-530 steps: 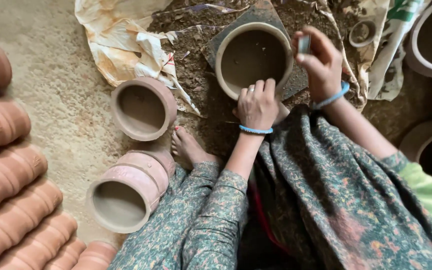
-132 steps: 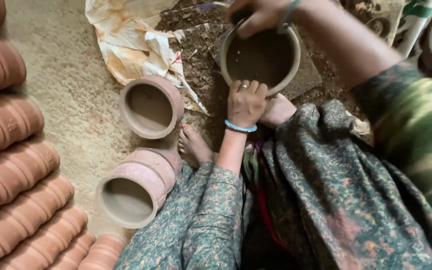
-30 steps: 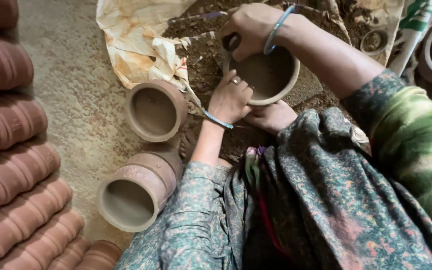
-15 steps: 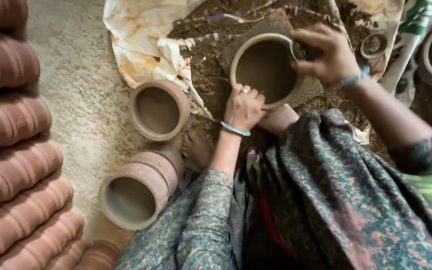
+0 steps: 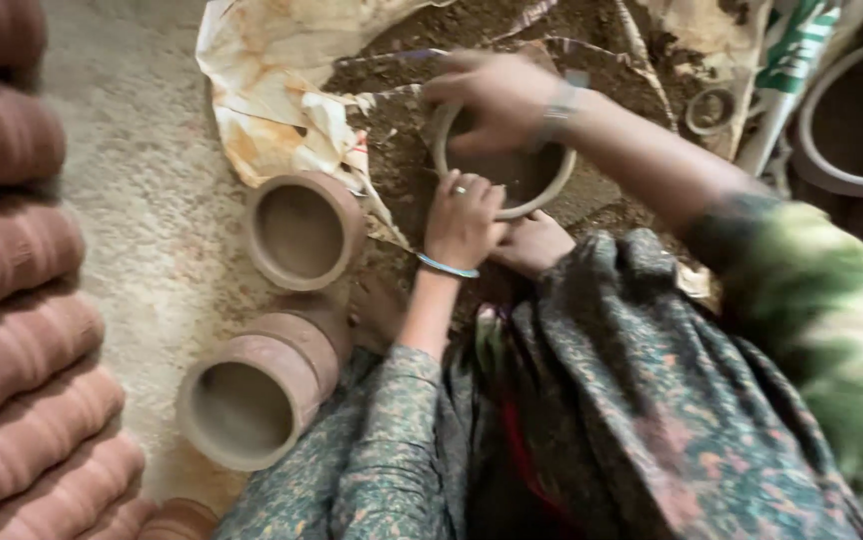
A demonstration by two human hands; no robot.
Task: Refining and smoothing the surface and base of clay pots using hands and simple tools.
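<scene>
The wet clay pot (image 5: pixel 512 170) sits on the dirt-covered floor, far centre, right in front of the seated person. The left hand (image 5: pixel 464 222) is on the near side of it, fingers bent and resting on the near rim, a ring on one finger and a thin bangle (image 5: pixel 447 266) at the wrist. The right hand (image 5: pixel 497 95) comes in from the right and reaches across the far rim, fingers curled over the pot's mouth. That hand is blurred, so I cannot tell whether it pinches anything. So the pot lies between the two hands, one touching each side.

To the left of the pot a second open pot (image 5: pixel 302 230) stands upright beside a crumpled sheet of paper (image 5: pixel 272 100). Nearer, another pot (image 5: pixel 257 400) lies tipped on its side with its mouth toward us. Along the far left runs a stack of ribbed reddish pots (image 5: pixel 12 330). Patterned cloth (image 5: pixel 602 420) covers the person's knees in the near right.
</scene>
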